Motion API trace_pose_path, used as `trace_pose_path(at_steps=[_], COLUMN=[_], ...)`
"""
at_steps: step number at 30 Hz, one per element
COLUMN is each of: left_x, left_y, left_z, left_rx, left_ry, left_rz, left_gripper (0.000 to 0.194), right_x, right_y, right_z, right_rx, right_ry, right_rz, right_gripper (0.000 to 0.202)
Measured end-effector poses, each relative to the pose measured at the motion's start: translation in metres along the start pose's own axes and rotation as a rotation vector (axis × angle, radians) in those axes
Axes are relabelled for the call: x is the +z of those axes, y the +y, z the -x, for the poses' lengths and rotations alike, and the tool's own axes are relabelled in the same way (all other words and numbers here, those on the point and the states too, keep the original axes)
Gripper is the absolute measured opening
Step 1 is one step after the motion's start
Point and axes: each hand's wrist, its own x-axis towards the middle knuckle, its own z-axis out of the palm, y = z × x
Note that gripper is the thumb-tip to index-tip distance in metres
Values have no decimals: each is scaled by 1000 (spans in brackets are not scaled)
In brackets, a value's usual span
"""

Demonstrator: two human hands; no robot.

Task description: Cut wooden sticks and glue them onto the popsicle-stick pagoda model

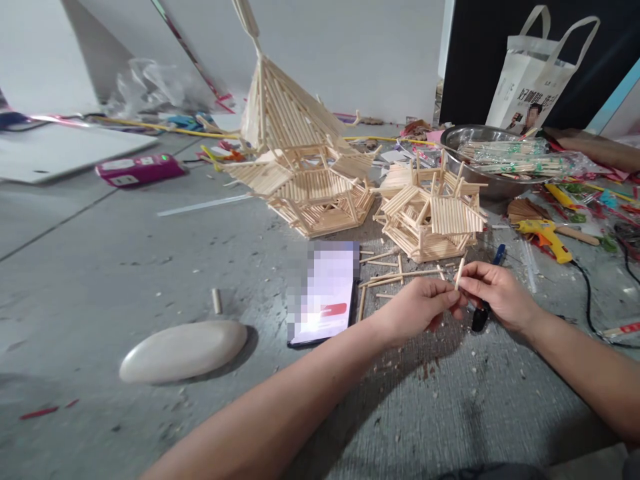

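A short wooden stick (459, 272) stands nearly upright between the fingertips of both hands. My right hand (493, 290) pinches it, and my left hand (425, 305) is closed at its lower end, fingertips touching the right ones. Just beyond the hands sits a small stick structure (433, 217) with several panels. Left of it is a larger stick structure (305, 167) with a pointed roof. Loose sticks (400, 272) lie on the floor between the hands and a lit phone (325, 293). Beneath my right hand is a dark-handled tool (481, 317), partly covered.
A yellow glue gun (547, 239) with a black cord lies at the right. Behind it stands a metal bowl (450, 143) of wrapped sticks, near a white bag (530, 83). At the left are a pale oval object (185, 351) and a purple box (141, 171).
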Motion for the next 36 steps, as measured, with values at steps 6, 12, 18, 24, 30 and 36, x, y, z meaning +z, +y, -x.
trace_pose_path(at_steps=[6,12,18,24,30,36], left_x=[-15,-49,-55,-55,-51,-46], left_y=[3,16,4,1,4,4], left_z=[2,7,1,-1,-1,-2], left_rx=[-32,-12,-27,-87,-102,-150], left_ry=[-20,188,188,174,149,144], left_rz=[-125,-623,-893,-977,-1061,-1103], left_gripper=[26,25,23,27,31,31], right_x=[-19,-31,-30,-36,-40,-47], right_y=[-5,4,8,4,13,16], right_z=[-4,-8,-11,-11,-16,-26], right_rx=[-160,-480,-498,-441,-527,-445], right_ry=[118,81,-27,-254,-15,6], right_rz=[383,1117,1391,1432,1444,1700], right_gripper=[19,20,23,29,27,38])
